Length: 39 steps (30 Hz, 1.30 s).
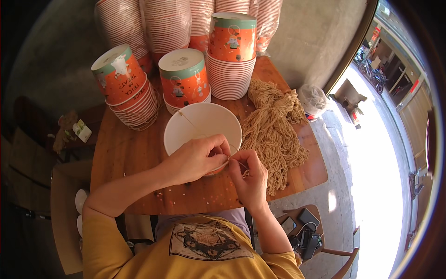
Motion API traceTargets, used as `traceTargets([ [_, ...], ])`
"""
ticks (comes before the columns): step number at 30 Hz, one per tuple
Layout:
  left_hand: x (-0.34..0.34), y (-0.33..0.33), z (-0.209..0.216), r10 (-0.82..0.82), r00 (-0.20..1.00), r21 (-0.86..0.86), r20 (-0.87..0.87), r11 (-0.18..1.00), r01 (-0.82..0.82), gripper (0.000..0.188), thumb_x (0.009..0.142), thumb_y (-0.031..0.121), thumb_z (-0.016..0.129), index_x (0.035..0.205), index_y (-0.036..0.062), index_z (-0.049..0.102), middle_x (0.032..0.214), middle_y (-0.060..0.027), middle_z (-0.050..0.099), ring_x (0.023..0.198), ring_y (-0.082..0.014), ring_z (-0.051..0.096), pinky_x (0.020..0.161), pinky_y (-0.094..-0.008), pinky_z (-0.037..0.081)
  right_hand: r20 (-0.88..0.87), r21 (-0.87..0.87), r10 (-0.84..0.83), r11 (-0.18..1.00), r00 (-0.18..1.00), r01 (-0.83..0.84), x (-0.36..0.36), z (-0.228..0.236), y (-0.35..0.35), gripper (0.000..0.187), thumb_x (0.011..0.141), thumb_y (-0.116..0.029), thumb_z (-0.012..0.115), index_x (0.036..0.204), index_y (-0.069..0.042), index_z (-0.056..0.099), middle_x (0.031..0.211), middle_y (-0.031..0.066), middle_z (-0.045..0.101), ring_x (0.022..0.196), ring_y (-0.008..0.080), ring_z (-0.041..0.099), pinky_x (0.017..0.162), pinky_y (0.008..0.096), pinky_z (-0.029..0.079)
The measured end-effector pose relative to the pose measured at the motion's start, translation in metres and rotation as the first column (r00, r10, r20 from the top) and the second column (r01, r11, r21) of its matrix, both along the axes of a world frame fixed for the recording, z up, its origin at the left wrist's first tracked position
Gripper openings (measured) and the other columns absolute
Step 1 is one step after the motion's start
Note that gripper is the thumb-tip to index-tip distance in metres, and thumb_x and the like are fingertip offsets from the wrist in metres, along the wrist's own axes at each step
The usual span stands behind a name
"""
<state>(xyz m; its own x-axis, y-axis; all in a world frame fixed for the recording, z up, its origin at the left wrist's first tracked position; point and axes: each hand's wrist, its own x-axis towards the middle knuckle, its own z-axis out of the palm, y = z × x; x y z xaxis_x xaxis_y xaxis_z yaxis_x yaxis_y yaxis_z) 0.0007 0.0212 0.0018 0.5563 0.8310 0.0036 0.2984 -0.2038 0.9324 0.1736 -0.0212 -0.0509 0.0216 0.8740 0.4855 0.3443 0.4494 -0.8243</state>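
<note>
A white-lined paper bucket [174,132] stands upright, mouth up, on the wooden table in front of me, with a sliver of orange outer wall showing at its near side. A thin tan cord [189,120] crosses its opening to the near right rim. There, my left hand [197,157] pinches the cord between thumb and fingers. Close against it, my right hand [250,179] is closed on the same cord, fingertips nearly meeting the left ones. The fingers partly hide the spot where the cord meets the rim. A thick bundle of tan cords [274,135] lies right of the bucket.
Upside-down stacks of orange and green buckets [186,86] stand behind, the left stack [123,83] leaning. Plastic-wrapped stacks [167,28] line the wall. A chair [299,223] with phones and cables is at lower right, a cardboard box [67,209] at left.
</note>
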Motion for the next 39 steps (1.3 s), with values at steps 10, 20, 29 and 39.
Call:
traceTargets([
  [10,-0.001,0.003,0.000,-0.020,1.000,0.031,-0.015,0.999,0.021,0.007,0.096,0.008,0.057,0.097,0.0008,0.055,0.077,-0.0040,0.060,0.069,-0.0089,0.055,0.061,-0.0276,0.046,0.008,0.028,-0.001,1.000,1.000,0.001,-0.001,-0.002,0.001,0.012,0.087,-0.002,0.067,0.093,-0.003,0.057,0.079,0.0071,0.062,0.065,0.0166,0.062,0.058,0.0274,0.051],
  [20,-0.002,0.006,0.001,-0.021,0.988,0.555,-0.153,0.825,0.103,0.011,0.088,0.002,0.060,0.096,0.0040,0.055,0.091,-0.0123,0.059,0.086,-0.0316,0.060,0.074,-0.0404,0.049,0.026,0.028,-0.048,0.999,0.999,0.047,-0.001,0.003,0.004,0.012,0.086,-0.006,0.070,0.091,-0.004,0.059,0.076,0.0050,0.062,0.060,0.0155,0.059,0.055,0.0279,0.048],
  [29,0.001,-0.008,0.007,0.078,0.989,0.453,-0.126,0.892,-0.013,0.014,0.088,0.005,0.063,0.102,0.0036,0.061,0.091,-0.0111,0.059,0.081,-0.0269,0.063,0.072,-0.0376,0.050,0.017,0.033,-0.085,0.996,0.996,0.085,-0.004,-0.003,0.003,0.013,0.085,-0.005,0.071,0.090,-0.004,0.059,0.075,0.0050,0.061,0.060,0.0163,0.058,0.055,0.0284,0.047],
  [39,0.003,-0.008,0.003,0.116,0.990,0.212,-0.085,0.973,-0.096,0.007,0.093,0.001,0.060,0.100,-0.0010,0.059,0.082,-0.0049,0.062,0.074,-0.0080,0.058,0.065,-0.0256,0.049,0.031,0.072,-0.084,0.994,0.996,0.081,-0.005,-0.002,0.004,0.012,0.086,-0.005,0.070,0.091,-0.004,0.059,0.075,0.0056,0.061,0.061,0.0171,0.059,0.055,0.0282,0.048],
])
